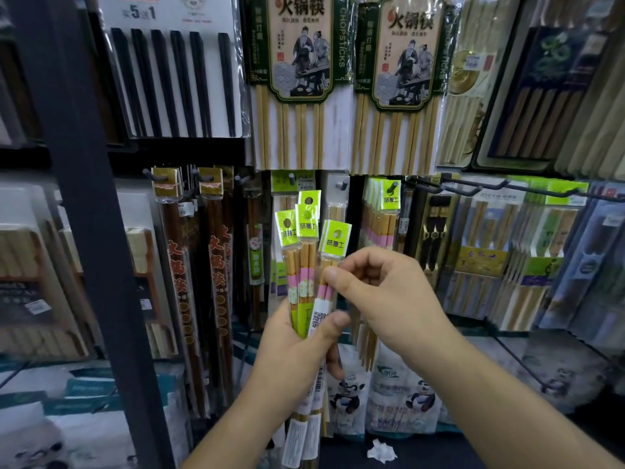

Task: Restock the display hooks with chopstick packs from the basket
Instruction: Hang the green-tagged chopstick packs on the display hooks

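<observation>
Chopstick packs [302,272] upright in left hand [297,346] grip, right hand [382,292] on rightmost.

Bare left hand [291,350], bare right hand [382,288].

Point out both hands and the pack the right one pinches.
left hand [291,345]: head view, back of hand.
right hand [384,287]: head view, knuckles.
pinched pack [335,239]: head view, green header card.
</observation>
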`<state>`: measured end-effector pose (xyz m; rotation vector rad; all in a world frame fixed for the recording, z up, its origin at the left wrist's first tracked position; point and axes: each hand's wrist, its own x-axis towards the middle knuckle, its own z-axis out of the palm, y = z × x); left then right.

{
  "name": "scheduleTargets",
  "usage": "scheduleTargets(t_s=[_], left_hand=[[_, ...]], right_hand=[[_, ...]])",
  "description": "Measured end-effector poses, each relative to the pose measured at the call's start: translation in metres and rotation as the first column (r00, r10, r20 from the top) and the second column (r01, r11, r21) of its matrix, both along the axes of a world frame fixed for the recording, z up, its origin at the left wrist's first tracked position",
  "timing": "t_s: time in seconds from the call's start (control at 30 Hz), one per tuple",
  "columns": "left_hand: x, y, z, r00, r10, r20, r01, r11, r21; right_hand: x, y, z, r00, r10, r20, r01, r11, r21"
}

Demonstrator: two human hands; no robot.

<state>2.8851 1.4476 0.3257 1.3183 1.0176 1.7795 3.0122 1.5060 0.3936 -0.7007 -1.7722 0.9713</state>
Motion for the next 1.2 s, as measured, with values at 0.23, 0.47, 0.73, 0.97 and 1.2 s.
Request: scheduleTargets(t_s=[0.23,0.47,0.73,0.97,1.2], left_hand=[[-0.004,0.003,-0.004,0.996,0.088,0.032,-0.086,0.995,-0.057],[-0.006,0.005,-0.004,0.991,0.098,0.086,-0.09,0.993,-0.082],[-0.006,0.005,-0.005,0.996,0.057,0.071,-0.051,0.995,-0.085],[-0.006,0.005,-0.004,0.997,0.059,0.049,-0.055,0.996,-0.077],[-0.004,0.004,-0.003,0.997,0.058,0.055,-0.053,0.995,-0.082]], right_hand=[[0.006,0.007,0.008,0.988,-0.022,-0.156,0.001,0.991,-0.132],[0.018,0.02,0.028,0.957,-0.18,-0.226,0.177,0.984,-0.033],[0.021,0.031,0.038,0.94,-0.277,-0.2,0.271,0.961,-0.06],[0.016,0.032,0.038,0.924,-0.287,-0.254,0.262,0.956,-0.128],[0.014,0.038,0.039,0.916,-0.304,-0.262,0.276,0.951,-0.137]])
